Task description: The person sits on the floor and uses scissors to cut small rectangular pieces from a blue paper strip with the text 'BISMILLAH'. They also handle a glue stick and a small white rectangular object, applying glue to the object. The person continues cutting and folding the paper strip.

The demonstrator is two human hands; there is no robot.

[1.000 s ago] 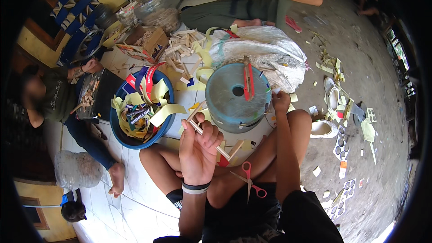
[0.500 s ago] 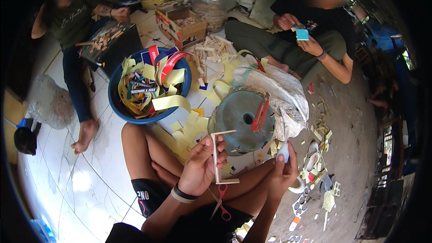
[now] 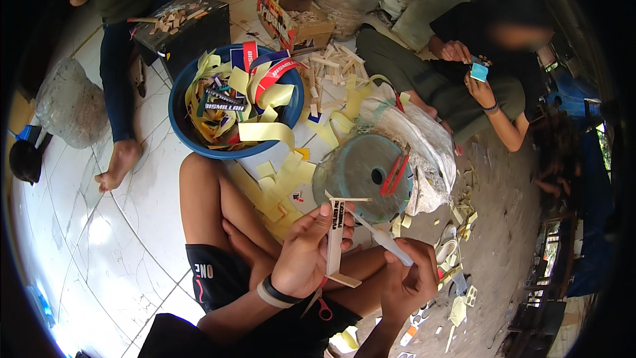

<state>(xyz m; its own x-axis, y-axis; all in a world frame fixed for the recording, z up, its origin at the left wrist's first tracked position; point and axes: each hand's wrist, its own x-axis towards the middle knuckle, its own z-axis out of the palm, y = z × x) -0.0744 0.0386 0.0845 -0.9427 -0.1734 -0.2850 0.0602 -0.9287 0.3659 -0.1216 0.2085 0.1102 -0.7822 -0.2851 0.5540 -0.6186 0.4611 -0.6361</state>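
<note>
Left hand (image 3: 310, 250) closed around a small pale wooden-stick frame (image 3: 336, 238) wrapped with a printed paper strip, held upright near centre, above the crossed bare legs. Right hand (image 3: 409, 278) closed on a thin whitish stick-like tool (image 3: 383, 240), its far tip touching the frame's upper right side. Round grey-blue metal disc (image 3: 361, 174) with a centre hole lying on the floor just beyond the hands, a red strip (image 3: 394, 174) resting on its right part. Crumpled white plastic bag (image 3: 424, 139) right of and behind the disc. Round blue plastic basin (image 3: 228, 103) filled with yellow and printed paper strips, far left of the disc. Loose yellow paper offcuts (image 3: 281, 182) scattered on the white tiled floor (image 3: 119, 225) between basin and disc. Red-handled scissors (image 3: 322, 306) on the lap below the left wrist. Two other persons seated at the far side; one holds a small blue card (image 3: 478, 71).
</note>
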